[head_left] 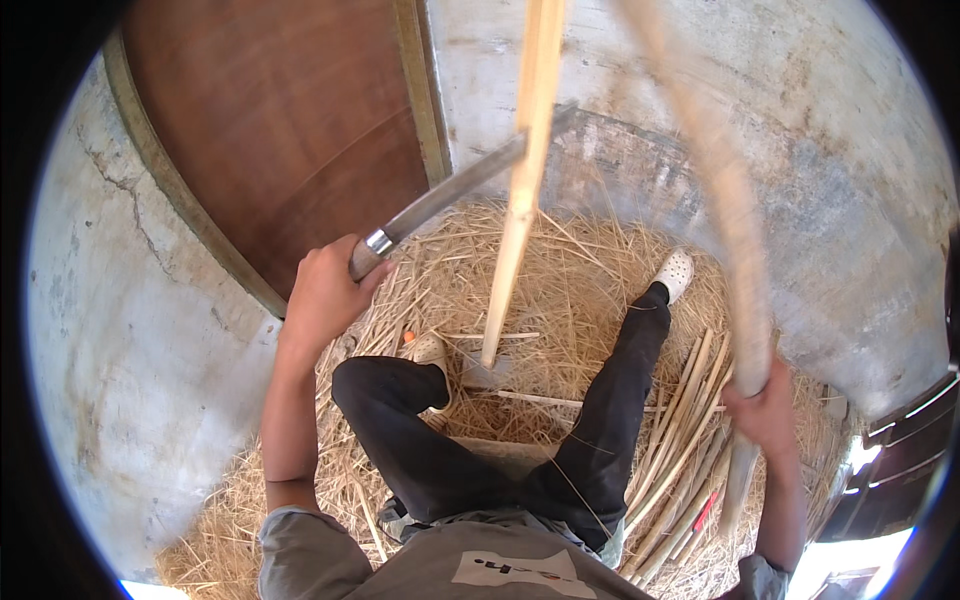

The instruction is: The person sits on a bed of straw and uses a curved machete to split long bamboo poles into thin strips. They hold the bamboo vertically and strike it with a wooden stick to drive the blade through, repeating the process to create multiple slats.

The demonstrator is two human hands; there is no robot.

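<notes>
My left hand (332, 295) is closed round the wooden handle of a long machete (450, 195). Its blade slants up to the right and crosses a pale split bamboo strip (523, 195), with the tip showing past the far side. Whether the blade is in the strip or behind it I cannot tell. That strip rises between my legs, its lower end close to a grey block (487, 375). At the right, my right hand (765, 405) grips a long bamboo pole (735, 230), which is smeared by motion and reaches past the upper edge.
Straw and shavings (580, 270) cover the floor. A bundle of bamboo strips (680, 440) lies beside my right leg, with a small red object (706, 510) on it. A brown door (270, 130) is set in the stained wall (165, 320) ahead left. My feet wear pale clogs (675, 275).
</notes>
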